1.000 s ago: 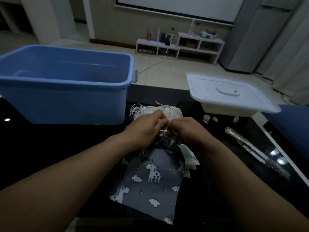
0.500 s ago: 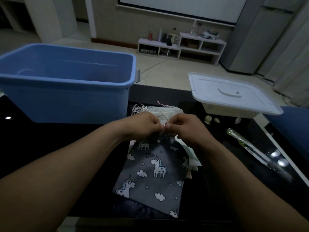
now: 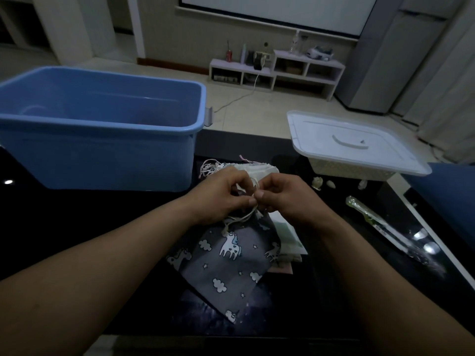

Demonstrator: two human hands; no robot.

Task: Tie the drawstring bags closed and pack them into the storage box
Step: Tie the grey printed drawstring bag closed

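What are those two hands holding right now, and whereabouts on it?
Both the left hand and the right hand pinch the pale drawstring of the grey unicorn-print bag, just above its gathered mouth.

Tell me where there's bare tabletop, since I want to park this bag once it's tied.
The widest bare table is left of the left hand, in front of the blue storage box. A narrower strip lies between the right hand and the wrapped stick. Crowded: the bag pile behind the unicorn bag, scraps by the white basket.
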